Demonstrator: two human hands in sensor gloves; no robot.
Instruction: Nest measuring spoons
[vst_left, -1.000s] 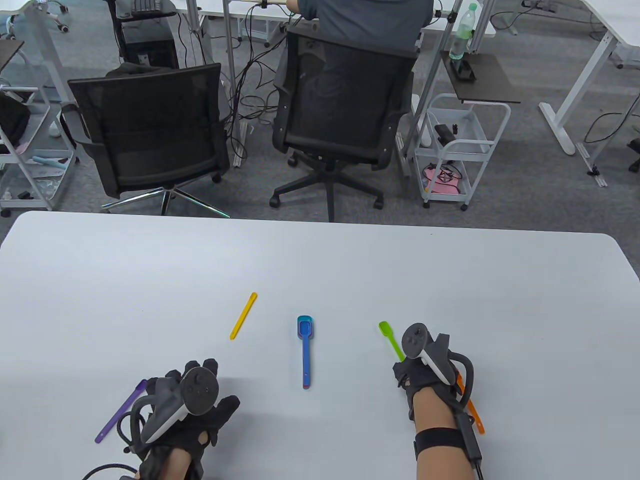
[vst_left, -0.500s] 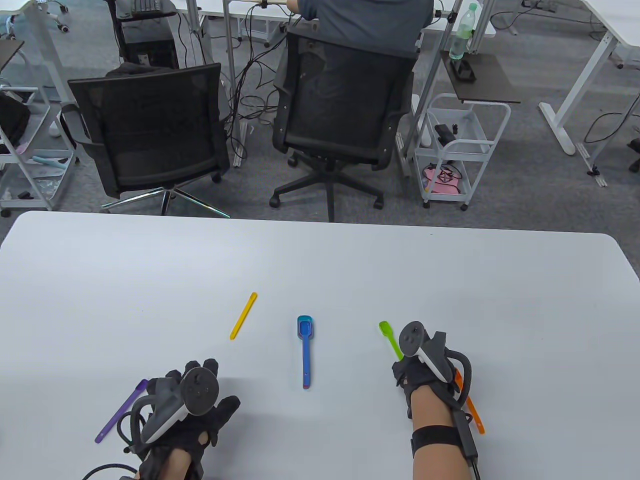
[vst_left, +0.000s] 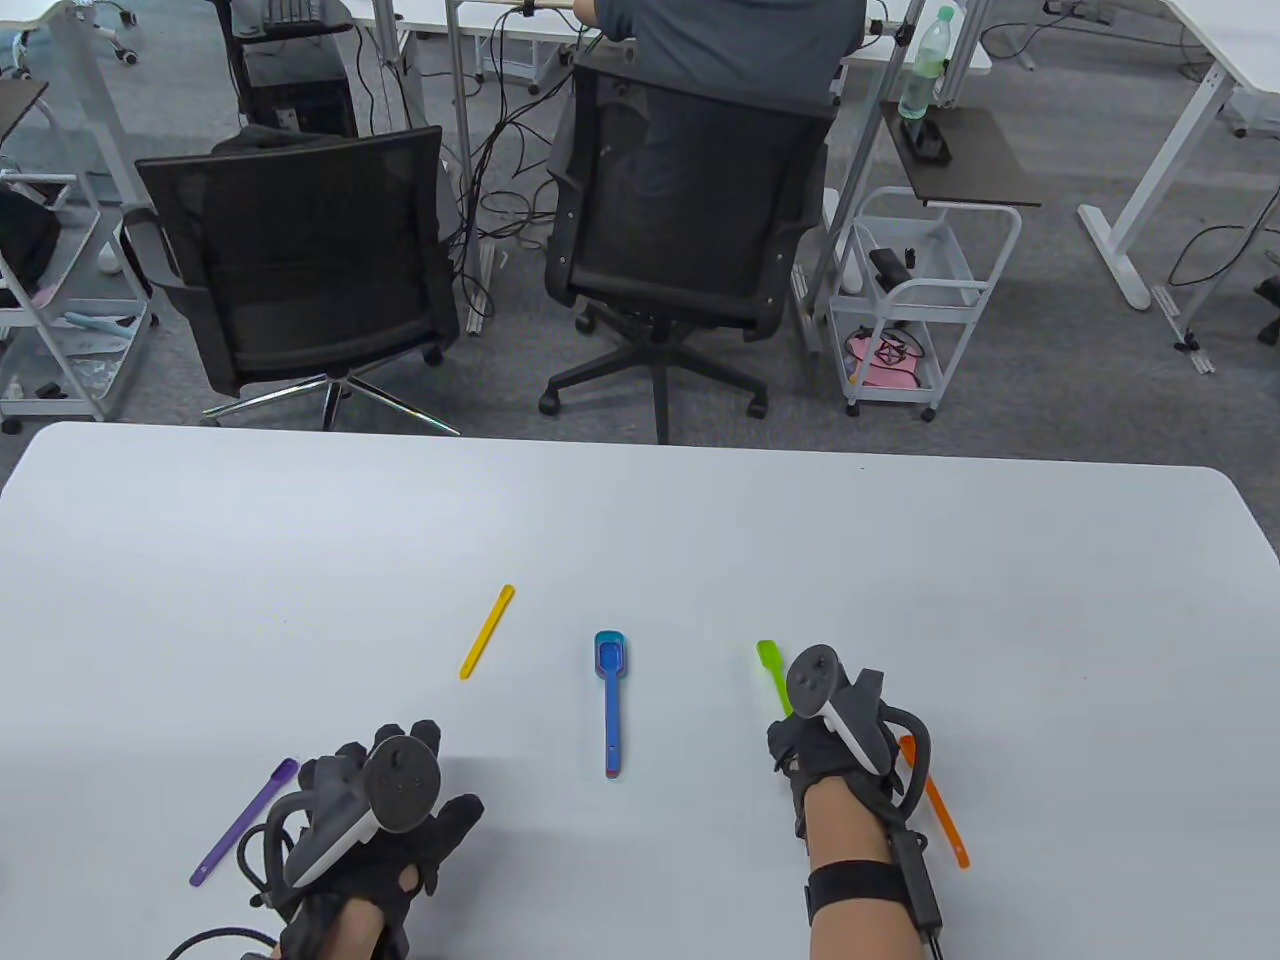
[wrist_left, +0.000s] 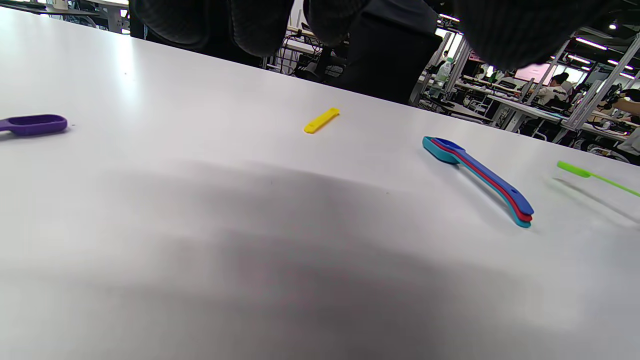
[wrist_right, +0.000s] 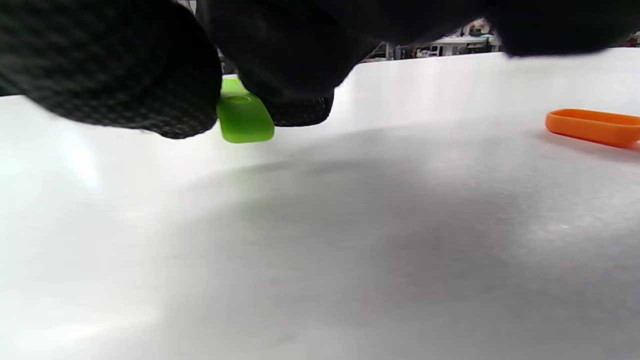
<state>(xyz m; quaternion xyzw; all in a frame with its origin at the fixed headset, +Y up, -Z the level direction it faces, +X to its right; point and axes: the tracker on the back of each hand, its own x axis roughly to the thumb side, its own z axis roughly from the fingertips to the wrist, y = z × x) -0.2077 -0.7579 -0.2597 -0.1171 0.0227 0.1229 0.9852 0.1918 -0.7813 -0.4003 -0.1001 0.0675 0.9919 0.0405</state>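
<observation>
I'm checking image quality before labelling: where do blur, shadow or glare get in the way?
Table view: sharp and evenly lit, soft shadows by both hands. Left wrist view: spoons sharp, a broad hand shadow on the table, glare at upper left. Right wrist view: the right hand's fingers fill the top, the green spoon handle end is soft, the orange spoon clearer.

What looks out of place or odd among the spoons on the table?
Nothing looks damaged or spilled. The nested stack lies in the middle; the yellow, purple and orange spoons lie scattered at differing angles. The right hand pinches the green spoon by its handle end.
</observation>
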